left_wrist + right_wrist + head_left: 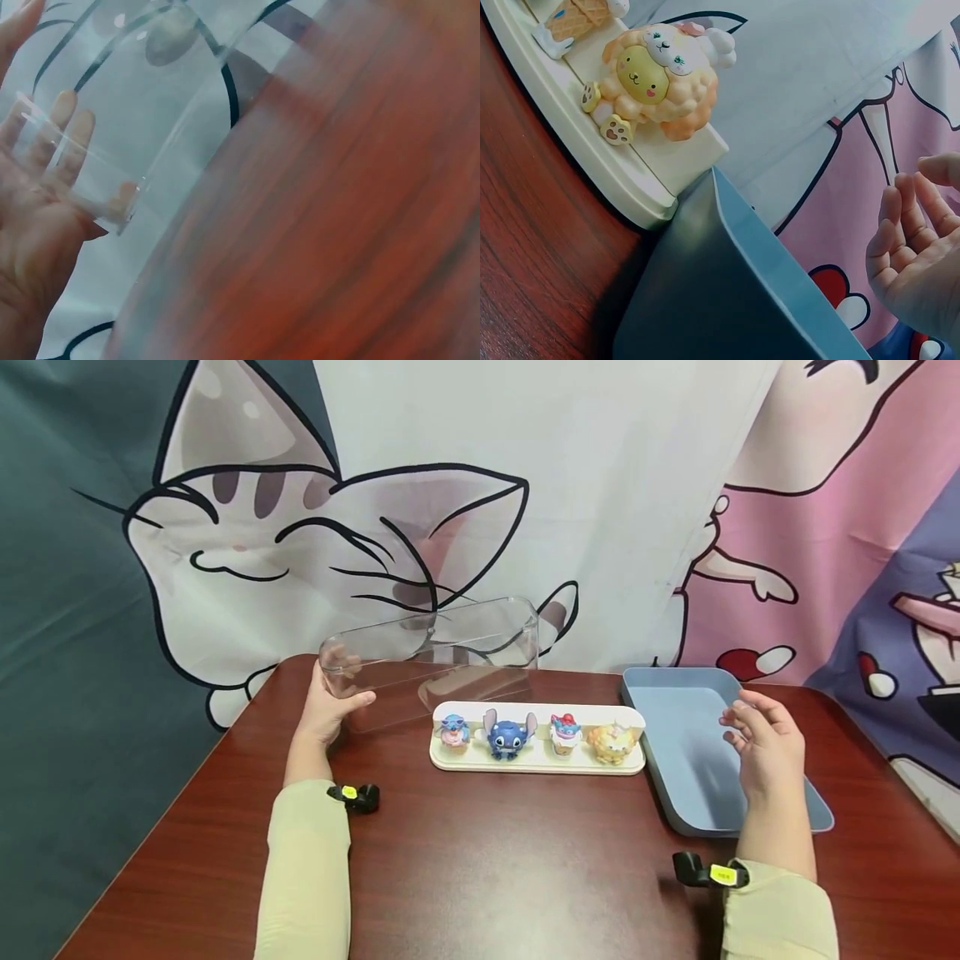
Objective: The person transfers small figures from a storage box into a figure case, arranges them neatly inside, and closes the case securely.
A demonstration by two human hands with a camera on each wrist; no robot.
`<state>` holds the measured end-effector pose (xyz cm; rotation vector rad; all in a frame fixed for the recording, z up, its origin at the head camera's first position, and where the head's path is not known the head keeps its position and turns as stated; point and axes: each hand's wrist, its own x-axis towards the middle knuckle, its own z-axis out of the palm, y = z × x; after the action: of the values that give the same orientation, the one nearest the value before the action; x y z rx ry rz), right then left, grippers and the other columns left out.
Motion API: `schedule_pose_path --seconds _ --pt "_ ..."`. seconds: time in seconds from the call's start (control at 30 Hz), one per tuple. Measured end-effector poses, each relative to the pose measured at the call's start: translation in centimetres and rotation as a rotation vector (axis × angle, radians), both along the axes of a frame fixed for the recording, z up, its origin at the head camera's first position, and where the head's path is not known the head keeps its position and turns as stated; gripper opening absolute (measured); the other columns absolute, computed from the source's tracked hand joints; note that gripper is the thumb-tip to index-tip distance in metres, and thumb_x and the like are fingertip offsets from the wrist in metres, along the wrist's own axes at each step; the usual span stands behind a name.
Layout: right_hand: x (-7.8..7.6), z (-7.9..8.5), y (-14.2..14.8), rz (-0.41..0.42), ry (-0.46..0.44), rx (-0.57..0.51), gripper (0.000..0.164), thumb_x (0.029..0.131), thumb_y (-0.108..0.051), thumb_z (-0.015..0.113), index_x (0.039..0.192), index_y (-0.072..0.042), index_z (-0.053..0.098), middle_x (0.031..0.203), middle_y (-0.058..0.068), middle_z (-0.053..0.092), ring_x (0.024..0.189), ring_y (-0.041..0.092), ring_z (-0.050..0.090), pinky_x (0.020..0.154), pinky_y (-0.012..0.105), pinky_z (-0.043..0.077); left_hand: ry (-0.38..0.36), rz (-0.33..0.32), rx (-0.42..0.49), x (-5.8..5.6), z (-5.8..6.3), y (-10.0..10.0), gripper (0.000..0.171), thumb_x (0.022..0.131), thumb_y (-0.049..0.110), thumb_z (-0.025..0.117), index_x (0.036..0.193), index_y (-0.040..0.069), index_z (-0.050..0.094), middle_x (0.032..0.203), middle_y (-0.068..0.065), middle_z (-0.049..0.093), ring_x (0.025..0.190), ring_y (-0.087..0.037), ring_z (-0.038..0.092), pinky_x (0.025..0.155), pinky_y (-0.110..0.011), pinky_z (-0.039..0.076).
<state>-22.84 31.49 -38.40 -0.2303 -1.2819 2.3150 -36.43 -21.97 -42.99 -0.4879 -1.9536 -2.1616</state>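
My left hand point(330, 697) holds one end of a clear plastic cover point(480, 635), raised above the back of the table. Its fingers show through the plastic in the left wrist view. Right of the cover and nearer me stands a long cream display base point(525, 764) with a row of small figures. Among them are a blue big-eared figure point(507, 737), two cupcake-like figures point(454, 731) and a fluffy yellow figure point(660, 82) at the right end. My right hand point(768, 743) hovers above the blue tray, fingers loosely bent, holding nothing.
A shallow blue tray point(686, 735) stands at the base's right end, very close to it. Behind the brown wooden table point(480, 860) hangs a cloth point(600, 485) printed with cartoon animals. Black wrist cameras point(356, 797) sit on both sleeves.
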Motion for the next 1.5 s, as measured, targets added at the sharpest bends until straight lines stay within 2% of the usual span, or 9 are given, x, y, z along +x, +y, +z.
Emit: schedule_pose_path --seconds 0.17,0.33,0.57,0.77,0.93,1.0,1.17,1.33,1.5 --pt "-0.1 0.1 -0.1 -0.016 0.011 0.003 0.017 0.085 -0.003 0.065 0.102 -0.001 0.062 0.073 0.008 0.064 0.067 0.017 0.061 0.058 0.025 0.046 0.012 0.023 0.02 0.3 1.0 0.0 0.09 0.069 -0.021 0.067 0.14 0.019 0.03 0.129 -0.009 0.044 0.125 -0.033 0.033 0.098 -0.038 0.036" --pt "-0.1 0.2 -0.2 -0.022 0.01 -0.008 0.014 0.085 -0.002 0.064 0.1 -0.002 0.063 0.073 0.008 0.064 0.066 0.018 0.061 0.058 0.025 0.045 0.092 0.016 0.037 0.8 3.1 0.5 0.09 0.068 -0.02 0.069 0.14 0.016 0.03 0.13 -0.011 0.043 0.123 -0.029 0.035 0.088 -0.027 0.045" --pt "-0.2 0.7 -1.0 -0.003 0.045 0.015 0.013 0.086 -0.001 0.063 0.099 -0.002 0.064 0.074 0.008 0.064 0.069 0.017 0.06 0.059 0.025 0.044 0.211 0.023 0.106 1.8 7.0 2.5 0.089 0.062 -0.027 0.065 0.136 0.012 0.035 0.128 -0.016 0.043 0.121 -0.028 0.037 0.078 -0.027 0.05" --pt "-0.3 1.2 -2.2 0.016 0.088 0.117 0.015 0.085 0.002 0.062 0.1 -0.001 0.066 0.078 0.005 0.063 0.074 0.015 0.061 0.059 0.022 0.045 0.218 0.043 0.101 3.1 9.2 4.2 0.089 0.061 -0.025 0.067 0.137 0.01 0.035 0.128 -0.021 0.043 0.122 -0.027 0.039 0.093 -0.039 0.038" --pt "-0.5 1.6 -3.0 0.045 0.146 0.25 0.02 0.086 0.004 0.06 0.106 0.002 0.065 0.083 0.004 0.065 0.079 0.014 0.061 0.061 0.02 0.047 0.221 -0.035 0.116 3.8 9.8 5.5 0.088 0.062 -0.022 0.07 0.136 0.011 0.037 0.128 -0.021 0.044 0.122 -0.033 0.037 0.087 -0.037 0.038" --pt "-0.5 1.8 -3.4 0.073 0.176 0.32 0.023 0.087 0.004 0.058 0.11 0.004 0.064 0.086 0.004 0.066 0.084 0.014 0.06 0.065 0.019 0.047 0.225 -0.091 0.138 3.9 9.9 6.1 0.088 0.062 -0.013 0.078 0.136 0.013 0.038 0.128 -0.02 0.044 0.121 -0.033 0.037 0.08 -0.032 0.041" --pt "-0.7 2.6 -4.8 0.147 0.25 0.467 0.034 0.09 0.008 0.051 0.124 0.004 0.054 0.107 0.004 0.062 0.103 0.018 0.054 0.078 0.021 0.045 0.226 -0.196 0.171 4.3 10.1 8.1 0.095 0.053 0.02 0.091 0.134 0.013 0.041 0.123 -0.017 0.047 0.115 -0.03 0.042 0.078 -0.029 0.044" --pt "-0.5 3.4 -6.2 0.239 0.34 0.478 0.046 0.092 0.007 0.043 0.136 -0.006 0.043 0.127 0.005 0.047 0.118 0.02 0.04 0.088 0.023 0.039 0.195 -0.245 0.108 4.7 10.2 9.9 0.105 0.052 0.031 0.091 0.138 0.008 0.035 0.123 -0.015 0.049 0.115 -0.025 0.044 0.088 -0.034 0.04" --pt "-0.4 3.9 -6.8 0.266 0.362 0.446 0.045 0.094 0.0 0.042 0.137 -0.01 0.042 0.132 0.007 0.045 0.121 0.022 0.036 0.093 0.029 0.032 0.164 -0.295 0.04 4.8 9.9 10.7 0.108 0.057 0.026 0.09 0.14 0.001 0.026 0.125 -0.013 0.047 0.114 -0.026 0.046 0.094 -0.041 0.039"
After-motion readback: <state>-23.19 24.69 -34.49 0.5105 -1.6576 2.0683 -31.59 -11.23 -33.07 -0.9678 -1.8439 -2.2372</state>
